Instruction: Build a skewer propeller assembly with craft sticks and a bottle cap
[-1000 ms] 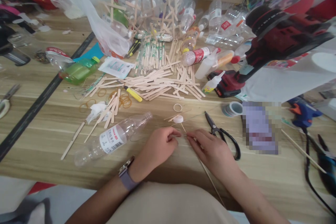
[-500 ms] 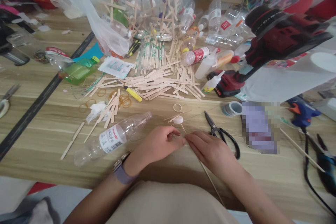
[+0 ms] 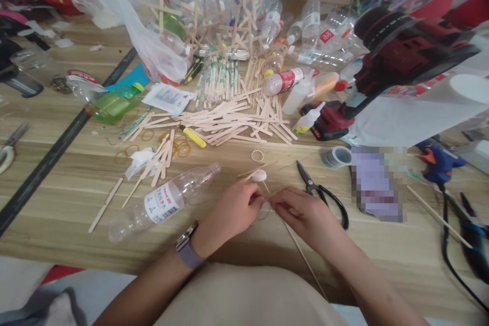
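Note:
My left hand (image 3: 240, 206), with a watch on the wrist, has its thumb and fingers pinched on a thin strand (image 3: 264, 217), a wire or a thread. Opposite it, my right hand (image 3: 300, 210) pinches the same strand, fingertips almost meeting the left ones. A small loop of the strand hangs below them. Beneath my right fingers a thin wooden stick (image 3: 301, 252) runs down to the table's front edge. Just beyond the fingertips lie a white bottle cap (image 3: 259, 175) and thin sticks (image 3: 252, 169). The fingers partly hide the strand.
Black-handled scissors (image 3: 323, 193) lie right of my right hand, near a spool (image 3: 336, 157). An empty plastic bottle (image 3: 164, 202) lies to the left. Behind are piled craft sticks (image 3: 229, 122), a yellow-handled tool (image 3: 194, 137), a red-black drill (image 3: 367, 76) and a blue glue gun (image 3: 439, 160).
Both hands have turned and drawn their fingers into tighter pinches. A small loop of the strand now shows below the fingertips. The surrounding objects have stayed in place.

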`<state>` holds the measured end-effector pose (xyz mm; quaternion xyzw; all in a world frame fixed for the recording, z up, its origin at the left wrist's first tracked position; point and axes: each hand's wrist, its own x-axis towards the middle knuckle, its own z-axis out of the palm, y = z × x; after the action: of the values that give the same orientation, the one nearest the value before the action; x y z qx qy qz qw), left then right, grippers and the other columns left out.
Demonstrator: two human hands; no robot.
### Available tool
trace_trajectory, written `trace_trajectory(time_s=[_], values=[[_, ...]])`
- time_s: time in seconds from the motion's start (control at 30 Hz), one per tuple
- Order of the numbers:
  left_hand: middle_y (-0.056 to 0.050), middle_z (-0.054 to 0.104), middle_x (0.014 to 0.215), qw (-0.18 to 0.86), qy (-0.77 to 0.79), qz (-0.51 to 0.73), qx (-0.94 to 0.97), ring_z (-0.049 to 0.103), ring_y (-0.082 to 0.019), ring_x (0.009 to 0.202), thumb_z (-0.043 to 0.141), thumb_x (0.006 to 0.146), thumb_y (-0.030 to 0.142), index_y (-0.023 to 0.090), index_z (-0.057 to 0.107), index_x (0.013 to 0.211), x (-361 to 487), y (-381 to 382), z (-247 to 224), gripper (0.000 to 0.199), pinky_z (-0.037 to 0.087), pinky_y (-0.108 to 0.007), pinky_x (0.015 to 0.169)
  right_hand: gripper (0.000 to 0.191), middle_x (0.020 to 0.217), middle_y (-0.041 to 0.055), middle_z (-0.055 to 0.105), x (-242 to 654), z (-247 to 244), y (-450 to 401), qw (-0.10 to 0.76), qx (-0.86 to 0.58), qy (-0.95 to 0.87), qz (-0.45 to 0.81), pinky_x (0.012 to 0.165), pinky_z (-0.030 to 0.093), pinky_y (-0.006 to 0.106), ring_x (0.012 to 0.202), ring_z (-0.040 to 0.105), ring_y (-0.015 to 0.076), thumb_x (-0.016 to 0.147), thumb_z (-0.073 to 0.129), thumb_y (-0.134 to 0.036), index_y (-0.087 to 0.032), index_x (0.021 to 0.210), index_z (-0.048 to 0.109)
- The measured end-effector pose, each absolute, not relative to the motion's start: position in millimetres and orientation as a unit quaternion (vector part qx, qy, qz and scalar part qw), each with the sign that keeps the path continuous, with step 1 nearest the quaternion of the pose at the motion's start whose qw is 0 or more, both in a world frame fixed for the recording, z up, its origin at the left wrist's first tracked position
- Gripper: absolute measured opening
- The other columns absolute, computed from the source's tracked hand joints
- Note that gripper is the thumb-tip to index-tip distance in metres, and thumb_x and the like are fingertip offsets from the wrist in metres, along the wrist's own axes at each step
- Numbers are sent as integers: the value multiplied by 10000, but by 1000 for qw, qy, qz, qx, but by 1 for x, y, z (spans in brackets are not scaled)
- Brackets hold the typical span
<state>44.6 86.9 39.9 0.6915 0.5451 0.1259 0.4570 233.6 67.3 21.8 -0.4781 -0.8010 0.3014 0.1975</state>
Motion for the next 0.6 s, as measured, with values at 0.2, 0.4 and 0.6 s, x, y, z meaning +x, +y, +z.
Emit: trace_trajectory(time_s=[0.2, 0.4, 0.6], values=[[-19, 653, 721, 480, 558, 121, 666, 580, -166, 678, 545, 879, 145, 165, 611, 724, 49, 87, 39, 170, 381, -268, 622, 168, 750, 12, 628, 233, 22, 69, 216, -493, -767, 349, 577, 456, 229, 645, 607, 131, 847, 525, -111, -206, 749, 623], [10, 629, 654, 514, 555, 130, 641, 540, -136, 600, 571, 868, 200, 159, 635, 727, 52, 88, 38, 160, 349, -240, 548, 170, 767, 30, 631, 231, 17, 65, 245, -513, -737, 366, 566, 439, 249, 662, 607, 150, 870, 518, -184, -211, 764, 648], [8, 629, 663, 526, 541, 143, 641, 540, -140, 626, 545, 865, 196, 158, 657, 730, 52, 86, 36, 180, 364, -243, 576, 129, 736, 27, 666, 229, 13, 59, 262, -545, -699, 381, 582, 455, 265, 656, 612, 164, 848, 543, -225, -217, 764, 641]])
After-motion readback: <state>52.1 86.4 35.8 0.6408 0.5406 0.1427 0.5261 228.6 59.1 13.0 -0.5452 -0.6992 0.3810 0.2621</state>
